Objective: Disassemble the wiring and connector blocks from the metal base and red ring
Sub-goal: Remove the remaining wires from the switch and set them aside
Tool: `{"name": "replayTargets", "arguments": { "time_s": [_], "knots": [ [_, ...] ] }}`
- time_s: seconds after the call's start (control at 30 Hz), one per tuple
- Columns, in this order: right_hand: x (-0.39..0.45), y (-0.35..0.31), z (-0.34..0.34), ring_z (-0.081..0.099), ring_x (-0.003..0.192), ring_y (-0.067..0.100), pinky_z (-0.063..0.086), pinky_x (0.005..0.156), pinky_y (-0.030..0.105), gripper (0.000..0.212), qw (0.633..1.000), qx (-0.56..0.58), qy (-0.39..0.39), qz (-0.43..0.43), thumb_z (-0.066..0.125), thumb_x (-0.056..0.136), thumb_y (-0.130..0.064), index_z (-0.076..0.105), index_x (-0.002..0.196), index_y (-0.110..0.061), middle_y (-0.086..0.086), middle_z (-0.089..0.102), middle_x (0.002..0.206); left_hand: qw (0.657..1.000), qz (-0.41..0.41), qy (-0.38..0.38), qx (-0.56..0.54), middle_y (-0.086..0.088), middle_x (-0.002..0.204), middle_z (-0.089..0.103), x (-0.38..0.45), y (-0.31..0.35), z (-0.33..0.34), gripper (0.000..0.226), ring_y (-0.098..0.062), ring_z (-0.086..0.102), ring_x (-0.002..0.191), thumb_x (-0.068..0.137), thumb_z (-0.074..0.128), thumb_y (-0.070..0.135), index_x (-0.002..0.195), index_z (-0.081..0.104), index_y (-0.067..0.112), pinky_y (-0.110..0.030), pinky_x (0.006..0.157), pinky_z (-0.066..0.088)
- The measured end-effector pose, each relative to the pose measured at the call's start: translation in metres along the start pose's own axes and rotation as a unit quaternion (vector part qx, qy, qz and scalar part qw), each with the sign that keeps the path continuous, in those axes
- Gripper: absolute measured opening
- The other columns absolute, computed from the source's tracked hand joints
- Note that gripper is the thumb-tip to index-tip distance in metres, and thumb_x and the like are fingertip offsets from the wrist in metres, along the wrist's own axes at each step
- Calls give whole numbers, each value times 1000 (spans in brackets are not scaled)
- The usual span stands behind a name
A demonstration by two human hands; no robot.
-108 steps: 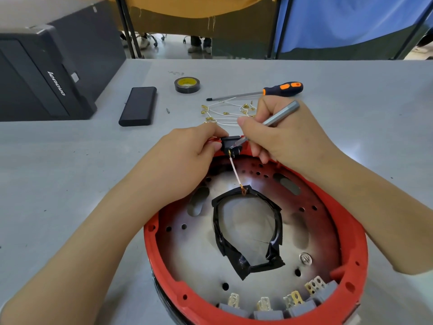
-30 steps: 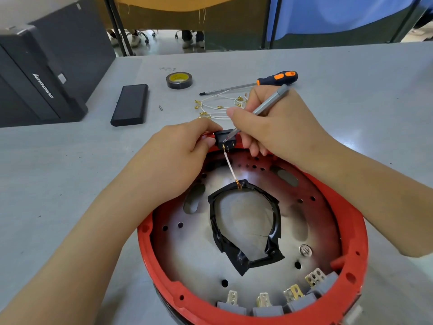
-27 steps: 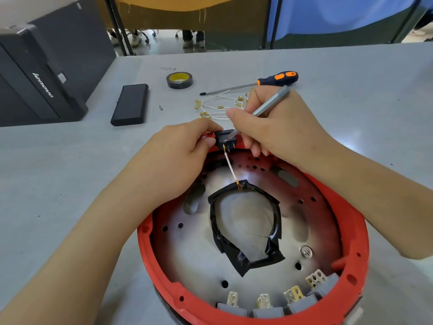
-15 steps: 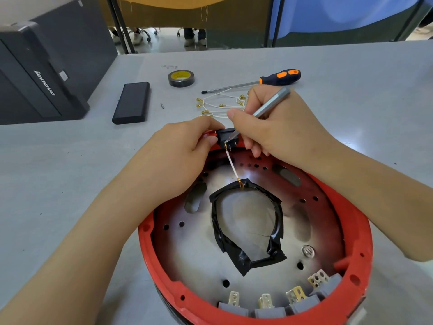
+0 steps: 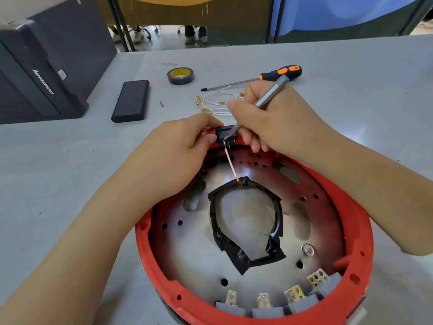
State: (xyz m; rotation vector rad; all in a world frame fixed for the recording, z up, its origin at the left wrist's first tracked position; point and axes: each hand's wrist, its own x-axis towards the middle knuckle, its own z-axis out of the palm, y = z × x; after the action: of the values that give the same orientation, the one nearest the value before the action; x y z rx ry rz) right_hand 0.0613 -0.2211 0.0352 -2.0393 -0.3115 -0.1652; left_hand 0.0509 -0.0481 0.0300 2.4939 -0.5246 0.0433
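Observation:
A red ring (image 5: 365,233) surrounds a round metal base (image 5: 187,252) on the table in front of me. At the ring's far edge sits a small black connector block (image 5: 223,133). My left hand (image 5: 173,158) pinches that block from the left. My right hand (image 5: 276,123) grips a thin grey metal tool (image 5: 269,97), its tip on the block's terminals. A white wire (image 5: 230,165) runs from the block down to a loop of black tape (image 5: 243,231) lying on the base. Several grey connector blocks (image 5: 302,306) with metal tabs line the near rim.
Loose white wires with brass terminals (image 5: 210,104) lie beyond my hands. An orange-and-black screwdriver (image 5: 276,73), a roll of black tape (image 5: 180,76) and a flat black case (image 5: 131,100) lie farther back. A black computer tower (image 5: 39,66) stands at the far left.
Both hands stay on the black block with the tool tip at its terminals. Only slight shifts of the tool and view show.

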Motion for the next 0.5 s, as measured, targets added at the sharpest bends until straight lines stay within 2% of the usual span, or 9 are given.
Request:
{"name": "replayTargets", "arguments": {
  "time_s": [0.17,0.33,0.47,0.5],
  "knots": [
    [-3,0,2,52,37,11,37,37,18,32,999,-28,5,-27,55,94,-28,41,66,-20,-2,58,47,1000,5,6,6,13,98,64,-1,-1,0,27,-10,55,92,97,45,28,119,56,37,-26,76,39],
    [-4,-2,3,52,38,11,38,38,20,33,998,-47,0,-28,55,94,-27,40,65,-20,0,58,48,1000,8,9,2,12,96,65,0,0,-1,23,-12,56,92,96,45,28,114,57,37,-31,78,43],
    [-5,-4,8,49,47,9,41,51,28,36,986,-157,-19,-43,58,91,-28,38,62,-21,2,55,54,1000,11,7,6,11,91,64,0,0,0,21,-14,56,87,96,45,27,109,58,37,-31,71,40],
    [-6,-4,8,48,45,9,42,49,27,36,989,-142,-19,-38,58,91,-27,38,62,-20,2,55,53,1000,12,7,6,11,92,64,0,0,0,21,-14,56,87,96,45,27,110,58,37,-30,72,40]
  ]
}}
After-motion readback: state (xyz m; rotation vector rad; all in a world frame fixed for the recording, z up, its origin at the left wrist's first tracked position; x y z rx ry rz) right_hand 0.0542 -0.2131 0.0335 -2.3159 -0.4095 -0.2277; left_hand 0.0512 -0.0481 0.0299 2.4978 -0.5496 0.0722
